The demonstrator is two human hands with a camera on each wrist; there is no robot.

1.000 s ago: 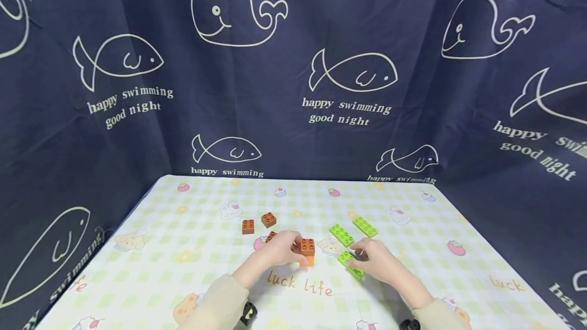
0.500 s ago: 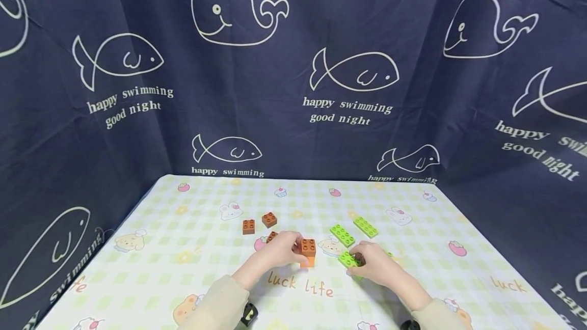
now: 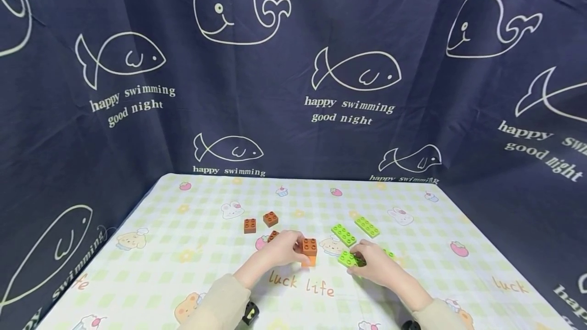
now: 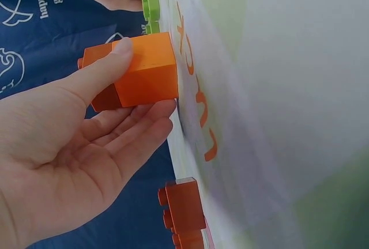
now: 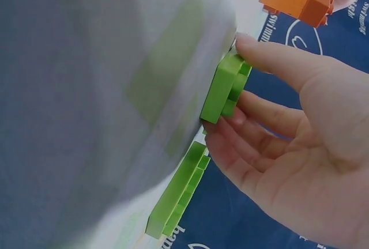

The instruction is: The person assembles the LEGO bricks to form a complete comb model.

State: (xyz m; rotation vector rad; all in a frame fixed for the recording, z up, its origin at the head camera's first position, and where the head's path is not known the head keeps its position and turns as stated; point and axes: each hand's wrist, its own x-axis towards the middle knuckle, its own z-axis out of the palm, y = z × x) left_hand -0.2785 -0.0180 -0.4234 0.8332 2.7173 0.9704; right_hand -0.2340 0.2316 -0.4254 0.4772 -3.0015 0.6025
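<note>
Ideally, light, even pressure is suiting both grips: the left hand is clamping its fingers on the upright brown-and-orange stack, the right hand is pinching a flat green brick to the stack's right, and the worktop is offering room nearward, its side edges lying well away, while a farther green brick is crowding forward travel.

Got a top brick sitting on a bottom brick around mid-counter, just right of the left hand. Behind that hand, off left: three loose bricks. Over right, a front brick in the right hand, two bricks behind it, another brick partly behind the hand. Behind everything, a curtain.
</note>
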